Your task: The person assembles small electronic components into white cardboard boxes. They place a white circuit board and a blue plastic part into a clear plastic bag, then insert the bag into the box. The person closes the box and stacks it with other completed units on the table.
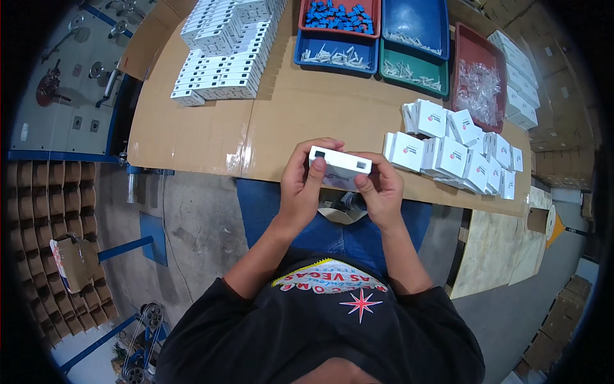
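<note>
Between my two hands, just over the table's near edge, is a white flat box-shaped plastic housing. Its narrow side faces up and shows a small square opening near each end. My left hand is closed round the left end, thumb on the front face. The right end is gripped by my right hand, its thumb pressed at the lower corner. The underside of the housing is hidden. Right of my hands, white square boxes with a small red mark lie in leaning rows.
Cardboard covers the table. White housings are stacked at the back left. Behind stand a red tray of blue parts, a blue tray and a green tray of white pieces, and a red tray of clear bags.
</note>
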The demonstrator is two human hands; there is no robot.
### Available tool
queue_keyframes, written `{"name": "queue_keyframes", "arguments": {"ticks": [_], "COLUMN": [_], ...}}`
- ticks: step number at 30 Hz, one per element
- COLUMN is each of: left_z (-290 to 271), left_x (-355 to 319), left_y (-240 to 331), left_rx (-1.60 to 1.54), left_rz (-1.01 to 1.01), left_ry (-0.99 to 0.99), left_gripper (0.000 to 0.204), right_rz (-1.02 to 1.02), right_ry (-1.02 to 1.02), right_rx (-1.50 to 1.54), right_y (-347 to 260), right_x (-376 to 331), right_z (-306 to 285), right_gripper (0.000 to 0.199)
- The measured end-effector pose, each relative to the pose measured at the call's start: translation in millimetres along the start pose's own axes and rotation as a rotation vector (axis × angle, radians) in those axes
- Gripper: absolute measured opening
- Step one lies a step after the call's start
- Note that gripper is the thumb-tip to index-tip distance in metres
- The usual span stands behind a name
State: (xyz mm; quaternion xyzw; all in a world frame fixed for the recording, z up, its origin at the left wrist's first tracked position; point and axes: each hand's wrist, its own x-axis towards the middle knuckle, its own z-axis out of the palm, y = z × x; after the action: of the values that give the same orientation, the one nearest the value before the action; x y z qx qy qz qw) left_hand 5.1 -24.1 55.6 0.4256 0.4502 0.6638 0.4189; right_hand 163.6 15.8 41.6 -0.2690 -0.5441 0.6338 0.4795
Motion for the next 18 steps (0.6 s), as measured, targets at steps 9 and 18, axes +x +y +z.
{"name": "queue_keyframes", "arguments": {"ticks": [9,18], "left_z": [-16.0,-16.5], "left_x": [-5.4,-10.4], "left_y": [-58.3,-68.8], "left_rx": [0.004,-0.285], "left_rz": [-0.251,-0.449], "left_ry": [0.115,0.205], "left_gripper": [0.033,0.049], "right_rz": [0.240,-0.092], "right_ry": [0.105,0.051], "right_rx": [-0.065,-0.706], "right_y": [45.5,48.1], "right_x": [1.3,12.8], "right_z": [-8.1,3.4], "right_gripper": [0.034,0.071]}}
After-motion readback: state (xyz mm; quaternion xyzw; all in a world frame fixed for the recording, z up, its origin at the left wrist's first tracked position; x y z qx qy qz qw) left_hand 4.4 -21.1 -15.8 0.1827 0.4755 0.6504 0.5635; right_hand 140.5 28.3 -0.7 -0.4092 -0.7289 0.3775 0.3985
